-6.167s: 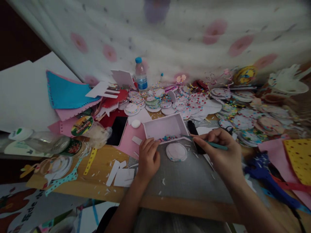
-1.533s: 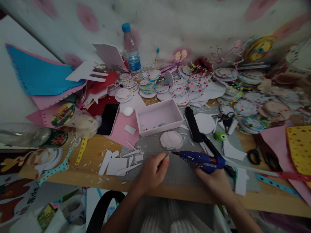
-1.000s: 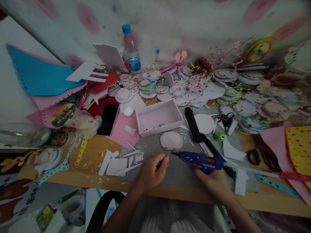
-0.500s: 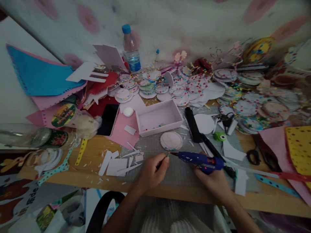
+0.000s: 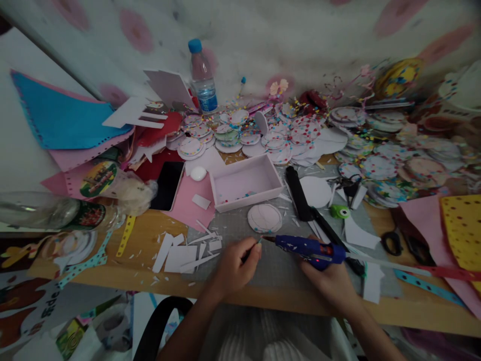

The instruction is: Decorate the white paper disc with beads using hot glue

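Observation:
My right hand (image 5: 326,281) is wrapped round a blue hot glue gun (image 5: 306,249), with a small red light showing on its side. A long pale glue stick (image 5: 387,264) trails from its rear. The nozzle points left, close to the fingertips of my left hand (image 5: 240,263). Those fingers are pinched on a tiny teal piece (image 5: 259,241), too small to make out fully. Just above the nozzle, a white paper disc (image 5: 265,217) with a dotted edge lies on the grey cutting mat (image 5: 274,271).
Behind the disc stands a shallow white box (image 5: 246,200). Decorated discs (image 5: 304,129) are heaped along the back near a water bottle (image 5: 205,80). Paper scraps (image 5: 181,258) lie left of my hands; a black stick-like tool (image 5: 298,193), a green punch (image 5: 339,211) and scissors (image 5: 393,243) lie right.

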Demonstrator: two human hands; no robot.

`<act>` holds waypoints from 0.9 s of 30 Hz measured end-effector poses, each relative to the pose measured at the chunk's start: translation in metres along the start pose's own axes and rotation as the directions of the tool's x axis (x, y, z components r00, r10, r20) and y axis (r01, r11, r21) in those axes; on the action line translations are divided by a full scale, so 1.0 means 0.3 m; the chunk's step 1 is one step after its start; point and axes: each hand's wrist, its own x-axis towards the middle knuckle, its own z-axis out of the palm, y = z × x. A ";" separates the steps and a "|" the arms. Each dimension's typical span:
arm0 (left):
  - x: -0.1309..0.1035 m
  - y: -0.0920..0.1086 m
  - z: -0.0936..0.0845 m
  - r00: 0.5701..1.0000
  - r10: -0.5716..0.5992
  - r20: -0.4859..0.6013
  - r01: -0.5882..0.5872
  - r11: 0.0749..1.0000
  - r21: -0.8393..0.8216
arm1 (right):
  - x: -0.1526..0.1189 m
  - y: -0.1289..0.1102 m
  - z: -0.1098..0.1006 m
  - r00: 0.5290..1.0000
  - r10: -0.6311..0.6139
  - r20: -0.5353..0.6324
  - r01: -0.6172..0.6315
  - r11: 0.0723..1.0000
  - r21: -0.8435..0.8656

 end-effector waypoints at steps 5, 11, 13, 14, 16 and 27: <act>0.001 0.003 -0.001 1.000 0.003 -0.001 -0.003 1.000 -0.002 | 0.004 -0.004 -0.001 1.000 -0.011 -0.011 0.011 1.000 0.000; 0.002 -0.002 -0.004 1.000 0.010 0.002 -0.010 1.000 0.003 | 0.003 0.000 -0.001 1.000 -0.006 0.004 0.006 1.000 0.003; 0.002 -0.005 -0.004 1.000 0.012 0.003 -0.012 1.000 0.006 | 0.003 0.000 -0.001 1.000 -0.001 0.001 0.001 1.000 0.004; 0.002 -0.007 -0.004 1.000 0.012 0.002 -0.012 1.000 0.008 | 0.003 -0.001 0.000 1.000 0.004 0.002 -0.004 1.000 0.004; 0.003 -0.009 -0.003 1.000 0.010 -0.001 -0.010 1.000 0.006 | 0.003 -0.007 -0.001 1.000 0.011 0.009 -0.011 1.000 0.006; -0.002 -0.003 0.000 0.999 -0.025 -0.022 0.022 0.988 -0.150 | -0.007 -0.002 0.027 0.998 0.037 -0.043 -0.035 0.998 0.052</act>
